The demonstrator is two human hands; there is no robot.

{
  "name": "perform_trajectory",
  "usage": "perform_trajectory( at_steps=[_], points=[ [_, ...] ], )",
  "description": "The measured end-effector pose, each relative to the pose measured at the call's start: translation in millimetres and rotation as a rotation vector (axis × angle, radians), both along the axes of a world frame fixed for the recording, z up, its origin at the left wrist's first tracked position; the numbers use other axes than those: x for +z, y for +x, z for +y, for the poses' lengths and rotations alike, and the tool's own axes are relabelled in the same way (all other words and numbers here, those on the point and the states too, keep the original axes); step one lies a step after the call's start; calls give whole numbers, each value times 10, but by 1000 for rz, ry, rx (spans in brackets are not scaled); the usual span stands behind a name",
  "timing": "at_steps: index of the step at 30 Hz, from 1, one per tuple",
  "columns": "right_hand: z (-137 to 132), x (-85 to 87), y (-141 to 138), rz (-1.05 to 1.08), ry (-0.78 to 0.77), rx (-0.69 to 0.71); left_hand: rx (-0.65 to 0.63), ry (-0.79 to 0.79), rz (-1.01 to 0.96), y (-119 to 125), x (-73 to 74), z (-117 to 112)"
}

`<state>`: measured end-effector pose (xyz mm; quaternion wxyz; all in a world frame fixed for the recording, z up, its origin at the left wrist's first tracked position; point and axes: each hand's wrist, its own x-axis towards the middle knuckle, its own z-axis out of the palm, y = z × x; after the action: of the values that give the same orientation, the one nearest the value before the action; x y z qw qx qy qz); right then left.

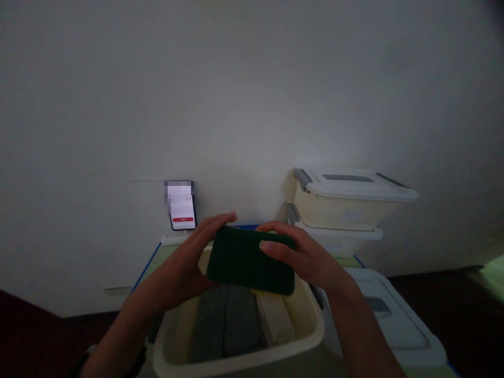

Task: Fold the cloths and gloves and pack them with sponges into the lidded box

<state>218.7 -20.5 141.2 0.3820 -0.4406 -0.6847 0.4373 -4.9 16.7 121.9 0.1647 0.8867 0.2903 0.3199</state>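
Note:
Over an open cream storage bin [315, 336], both hands hold a dark green rectangular block [244, 262] with rounded corners; its exact kind cannot be made out. My left hand [192, 257] is closed around the block's left end, the fingers reaching past its top edge. My right hand [301, 252] grips the right end, thumb lying across the face nearest me and the fingers behind the top. Inside the bin are grey textured folded cloths [224, 323] and, to their right, a pale packet [275, 320]. A thin yellow edge shows just under the block.
A lit phone [183, 210] leans on the wall at the back left. Two lidded cream bins [334, 207] stand stacked at the back right. A loose white lid [397, 325] lies to the right of the open bin. The wall [244, 105] rises close behind the table.

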Motion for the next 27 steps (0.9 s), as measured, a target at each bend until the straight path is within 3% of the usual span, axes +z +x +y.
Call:
perform_trajectory(
  at_steps=[7,11,18,23,27],
  points=[
    [16,-36,5,34,26,-136,-18,-47,11,8,33,-38],
    [32,-34,-18,-36,152,-187,3,-44,24,7,11,-42],
    [-23,-35,91,-235,237,17,76,-67,-31,23,-34,15],
    [-40,-43,116,-334,327,-36,69,-84,12,-21,-36,26],
    [-66,5,123,-380,381,-43,-20,-56,61,-77,22,6]
  ],
)
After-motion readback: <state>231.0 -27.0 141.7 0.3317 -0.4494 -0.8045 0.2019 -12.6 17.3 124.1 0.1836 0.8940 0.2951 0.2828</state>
